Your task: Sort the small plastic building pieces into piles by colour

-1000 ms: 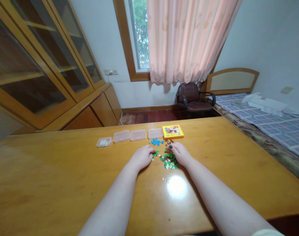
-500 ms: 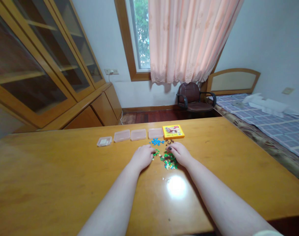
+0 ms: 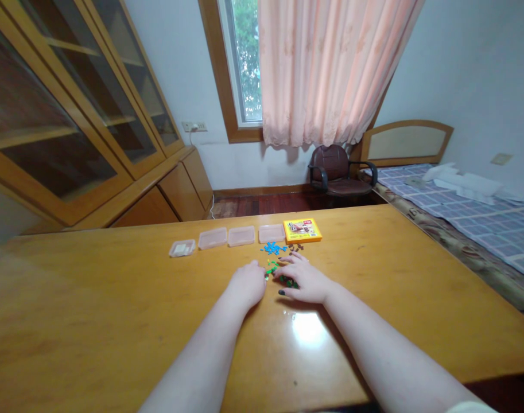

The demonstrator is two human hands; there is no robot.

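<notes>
My right hand (image 3: 305, 280) lies spread over the mixed pile of small green, brown and pale pieces (image 3: 291, 283), covering most of it. Its fingers are apart and the thumb points left. Just left of it my left hand (image 3: 248, 283) rests on the table with fingers curled in. Its fingertips are beside a few small green pieces (image 3: 272, 268), and whatever they may hold is hidden. Farther off lies a loose heap of small blue pieces (image 3: 272, 248). A few brown pieces (image 3: 297, 248) lie to the right of the blue ones, beyond my right fingertips.
Three clear plastic trays (image 3: 213, 238) stand in a row across the table (image 3: 93, 321). A smaller clear tray (image 3: 176, 253) with pale items inside sits at their left end. A yellow box (image 3: 302, 230) lies at the right end. Behind the table is a brown armchair (image 3: 337, 172).
My right hand has opened from a pinch and come down flat over the mixed pile, hiding most of it. My left hand has shifted slightly left and nearer.
</notes>
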